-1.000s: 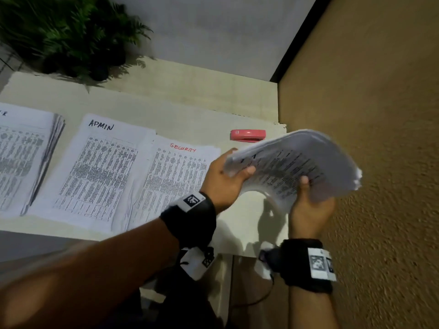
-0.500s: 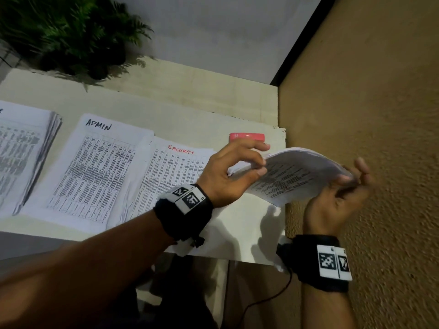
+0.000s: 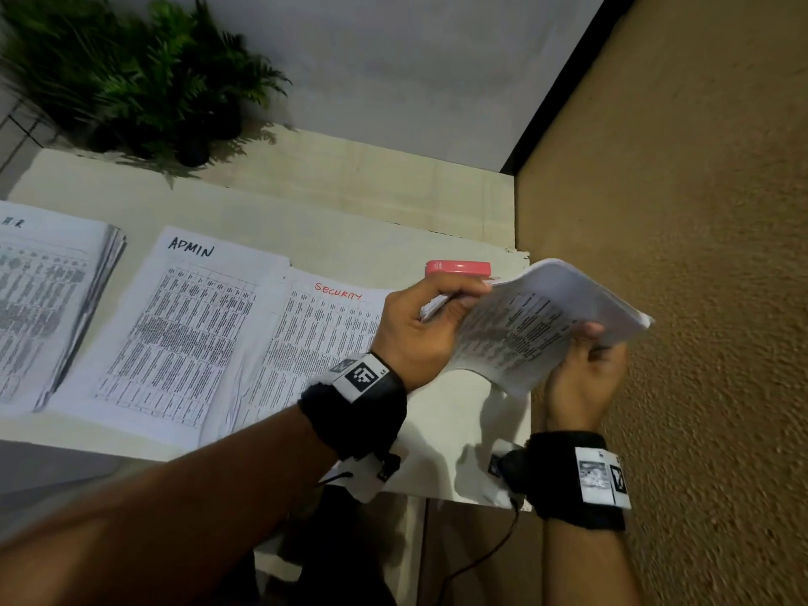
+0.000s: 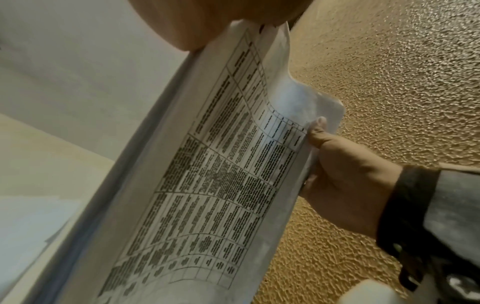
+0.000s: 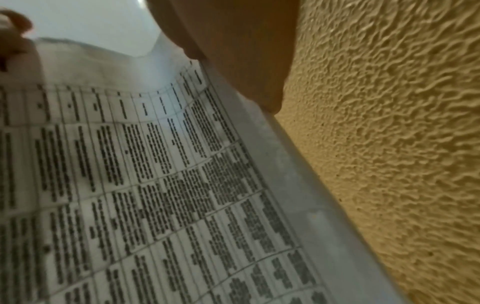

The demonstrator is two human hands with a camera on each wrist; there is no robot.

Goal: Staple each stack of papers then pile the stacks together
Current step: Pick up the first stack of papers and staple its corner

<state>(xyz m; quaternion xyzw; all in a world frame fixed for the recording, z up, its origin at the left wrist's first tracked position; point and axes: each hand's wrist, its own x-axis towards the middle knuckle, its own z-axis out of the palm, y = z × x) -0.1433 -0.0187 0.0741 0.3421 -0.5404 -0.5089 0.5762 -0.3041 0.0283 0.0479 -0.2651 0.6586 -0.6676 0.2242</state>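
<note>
A pale table stands against a rough tan wall. A green potted fern sits just behind the table's far-left edge.

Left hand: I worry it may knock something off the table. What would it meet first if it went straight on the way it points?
Probably the red stapler just beyond the left hand, though depth is unclear.

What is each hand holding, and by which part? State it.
Both grip one paper stack: left hand at its left edge, right hand at its near right edge.
</note>
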